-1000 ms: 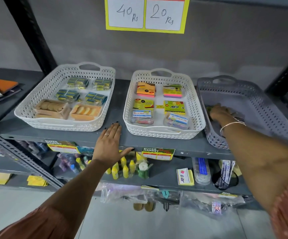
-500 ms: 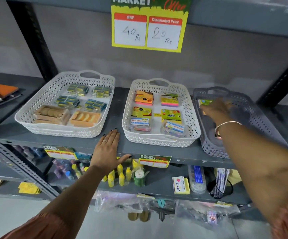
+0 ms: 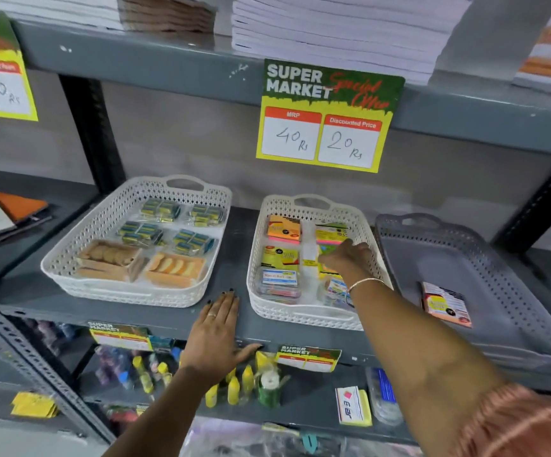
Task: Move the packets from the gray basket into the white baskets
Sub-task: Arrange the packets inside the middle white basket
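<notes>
While the left hand (image 3: pixel 216 338) lies flat and open on the gray metal shelf (image 3: pixel 231 245), fingers spread and holding nothing, the right hand (image 3: pixel 346 257) reaches palm-down into the middle white basket (image 3: pixel 307 316). Its fingers curl over a yellow-green packet (image 3: pixel 328 270) there; whether they grip it or merely rest on it I cannot tell. A thin bangle (image 3: pixel 364 283) rings that wrist. Both white baskets are perforated plastic trays with rounded corners and cut-out handles; the left one (image 3: pixel 79 258) holds glossy wrapped blocks and tan packs. One flat rectangular packet (image 3: pixel 445 306), orange and dark, lies alone on the smooth floor of the gray basket (image 3: pixel 531 311) at right.
</notes>
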A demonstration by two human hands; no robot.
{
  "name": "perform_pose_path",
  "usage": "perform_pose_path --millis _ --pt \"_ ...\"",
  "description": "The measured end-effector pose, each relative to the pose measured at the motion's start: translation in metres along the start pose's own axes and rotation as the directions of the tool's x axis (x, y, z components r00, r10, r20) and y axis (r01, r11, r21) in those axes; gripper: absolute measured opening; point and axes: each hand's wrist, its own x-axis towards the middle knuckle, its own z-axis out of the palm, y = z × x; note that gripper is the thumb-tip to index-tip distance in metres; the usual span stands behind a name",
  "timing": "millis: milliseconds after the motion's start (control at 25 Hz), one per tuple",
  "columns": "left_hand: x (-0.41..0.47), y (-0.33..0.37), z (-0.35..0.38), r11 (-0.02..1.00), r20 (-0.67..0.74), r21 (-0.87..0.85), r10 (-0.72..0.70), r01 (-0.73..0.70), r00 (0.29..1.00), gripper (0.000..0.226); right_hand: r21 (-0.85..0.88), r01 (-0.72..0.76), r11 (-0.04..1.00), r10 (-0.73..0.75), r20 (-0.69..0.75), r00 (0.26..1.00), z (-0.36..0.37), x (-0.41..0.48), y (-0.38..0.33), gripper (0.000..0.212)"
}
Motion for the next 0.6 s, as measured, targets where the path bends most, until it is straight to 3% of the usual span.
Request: perform_pose_path --millis 400,600 --pt "0.000 0.001 0.002 1.000 -0.040 0.014 -0.004 0.005 0.999 0.098 0.015 -0.065 0.998 0.065 0.014 0.998 0.011 0.000 0.001 0.087" --pt "-0.001 -0.001 0.001 0.999 -0.005 0.041 0.011 -0.011 1.000 0.097 0.021 -0.029 0.999 0.030 -0.017 0.999 -0.008 -0.004 0.004 0.064"
